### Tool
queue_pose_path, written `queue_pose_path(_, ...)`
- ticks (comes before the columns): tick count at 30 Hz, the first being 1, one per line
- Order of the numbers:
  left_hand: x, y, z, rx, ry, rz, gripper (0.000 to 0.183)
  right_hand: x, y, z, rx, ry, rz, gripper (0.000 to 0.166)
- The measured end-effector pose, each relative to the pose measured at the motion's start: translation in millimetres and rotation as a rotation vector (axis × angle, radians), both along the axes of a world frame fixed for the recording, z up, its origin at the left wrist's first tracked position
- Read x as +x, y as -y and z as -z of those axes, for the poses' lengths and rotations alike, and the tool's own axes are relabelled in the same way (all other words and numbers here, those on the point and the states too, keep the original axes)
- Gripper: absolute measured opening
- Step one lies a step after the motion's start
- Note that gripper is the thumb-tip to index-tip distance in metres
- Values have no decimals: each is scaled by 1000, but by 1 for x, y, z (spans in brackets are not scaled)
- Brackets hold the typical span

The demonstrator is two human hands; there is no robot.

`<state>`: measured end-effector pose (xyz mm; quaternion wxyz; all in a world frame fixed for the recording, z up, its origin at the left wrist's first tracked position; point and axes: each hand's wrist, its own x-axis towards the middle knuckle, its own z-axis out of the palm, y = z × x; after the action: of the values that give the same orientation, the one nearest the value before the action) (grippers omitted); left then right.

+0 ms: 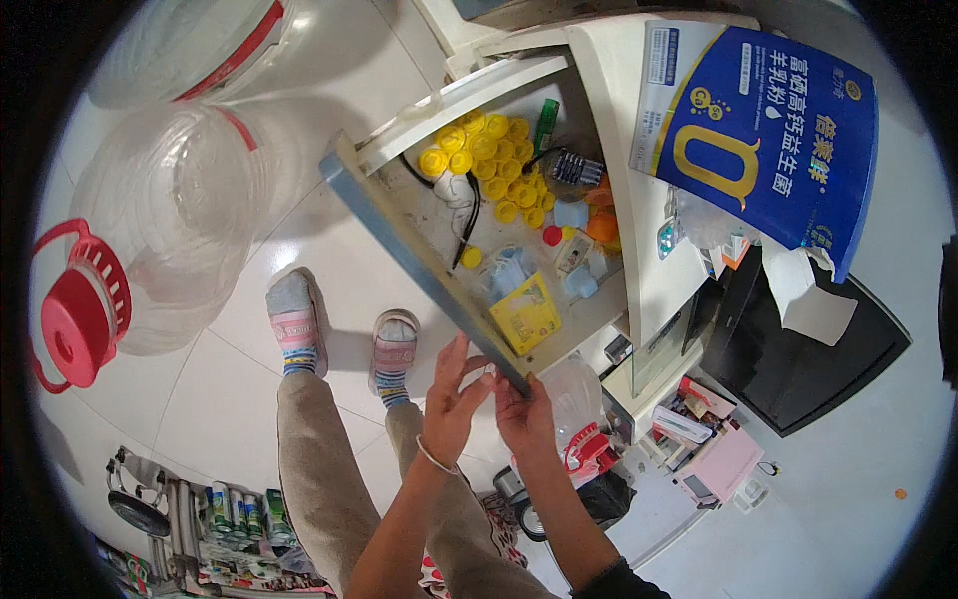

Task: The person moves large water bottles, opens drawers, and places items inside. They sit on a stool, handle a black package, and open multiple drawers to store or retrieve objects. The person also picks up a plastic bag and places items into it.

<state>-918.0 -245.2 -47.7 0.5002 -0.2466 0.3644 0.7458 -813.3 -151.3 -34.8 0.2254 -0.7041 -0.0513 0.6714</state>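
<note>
An open drawer with a blue-grey front panel holds many yellow plastic caps, a green battery-like cylinder, a bundle of batteries, black cords and a yellow packet. My left hand is at the front panel's lower end, fingertips near its face. My right hand touches the same end, its fingers bent around the panel's edge. The two hands' fingertips nearly meet. Whether a small item is between them cannot be told.
Large clear plastic bottles, one with a red cap and handle, stand on the tiled floor at the left. A blue box lies on the white cabinet top, near a black television. A pink box-shaped appliance sits lower right.
</note>
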Motion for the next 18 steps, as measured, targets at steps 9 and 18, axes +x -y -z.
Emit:
queue_pose_path(9,-26,-72,-4,172,-109,124,67,-26,-65,-18,141,-89,-22,34)
queue_pose_path(18,-41,-131,-7,170,-187,213,67,-41,-108,-28,211,-273,95,33)
